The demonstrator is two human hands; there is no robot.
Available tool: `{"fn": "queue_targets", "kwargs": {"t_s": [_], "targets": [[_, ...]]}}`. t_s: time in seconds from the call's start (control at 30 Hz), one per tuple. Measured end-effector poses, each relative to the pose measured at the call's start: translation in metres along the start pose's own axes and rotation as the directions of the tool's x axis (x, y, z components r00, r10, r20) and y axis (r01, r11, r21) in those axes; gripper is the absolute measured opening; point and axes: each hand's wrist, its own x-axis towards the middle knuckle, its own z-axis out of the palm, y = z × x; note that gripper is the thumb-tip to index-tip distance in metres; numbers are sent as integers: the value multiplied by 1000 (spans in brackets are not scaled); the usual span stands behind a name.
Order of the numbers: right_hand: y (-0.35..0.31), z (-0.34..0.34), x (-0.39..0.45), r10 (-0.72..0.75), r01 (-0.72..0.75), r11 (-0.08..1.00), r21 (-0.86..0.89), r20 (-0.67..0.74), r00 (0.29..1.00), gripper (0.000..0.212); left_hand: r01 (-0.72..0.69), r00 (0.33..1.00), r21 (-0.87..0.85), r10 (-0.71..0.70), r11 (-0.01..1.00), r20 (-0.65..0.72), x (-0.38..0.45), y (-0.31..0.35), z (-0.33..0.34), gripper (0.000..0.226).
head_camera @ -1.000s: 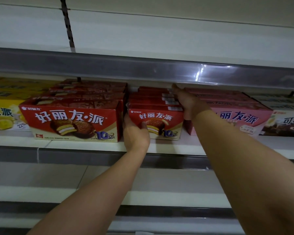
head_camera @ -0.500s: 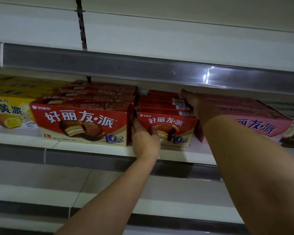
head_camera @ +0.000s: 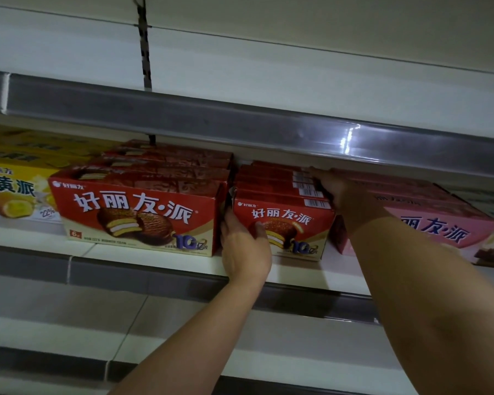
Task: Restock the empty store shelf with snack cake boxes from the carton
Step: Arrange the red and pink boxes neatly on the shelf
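A row of small red snack cake boxes (head_camera: 297, 223) stands front to back on the white shelf (head_camera: 154, 259). My left hand (head_camera: 244, 249) holds the front box at its left edge, thumb on the printed face and fingers tucked into the gap beside it. Reaching in along the right side of the row, my right hand (head_camera: 345, 195) lies against the boxes with its fingers stretched toward the back. Directly to the left stands a row of wider red boxes (head_camera: 143, 212) of the same brand. The carton is out of sight.
Pink boxes (head_camera: 439, 229) flank the small row on the right, and yellow boxes (head_camera: 9, 192) fill the far left. The grey rail of the shelf above (head_camera: 240, 126) hangs low over the box tops. A lower white shelf (head_camera: 69, 323) lies under my arms.
Both hands keep the same places on the small red row. Only my view has shifted, so the boxes sit a little further right and lower in the frame.
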Motion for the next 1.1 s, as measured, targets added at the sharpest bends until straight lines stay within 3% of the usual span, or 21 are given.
{"fn": "queue_targets", "kwargs": {"t_s": [0.2, 0.3, 0.37, 0.5, 0.67, 0.8, 1.0, 1.1], "targets": [[1, 5, -1, -32, 31, 999, -33, -27, 999, 19, -2, 1000, 12, 2, 1000, -3, 1, 0, 0, 58], [0, 6, -9, -38, 38, 999, 8, -39, 999, 58, -4, 1000, 10, 4, 1000, -6, 1, 0, 0, 57], [2, 2, -10, -38, 39, 998, 54, -34, 999, 65, -1, 1000, -1, 1, 1000, -8, 1, 0, 0, 56], [15, -4, -17, 33, -31, 971, 236, -4, 999, 63, 18, 999, -28, -20, 999, -46, 0, 4, 1, 62], [40, 13, -48, -21, 51, 887, 459, -70, 997, 53, -89, 988, -25, 85, 996, -125, -17, 16, -4, 73], [37, 24, -62, 27, 55, 837, 545, -140, 990, 42, -87, 995, -29, 85, 996, -56, -23, 19, -7, 75], [28, 27, -57, -21, 110, 913, 393, -223, 975, 47, -63, 998, 21, 62, 998, 25, -16, 21, -13, 76], [36, 26, -69, -134, 142, 990, -1, -350, 927, 58, -85, 991, 44, 89, 995, -102, -27, 24, -15, 71]]}}
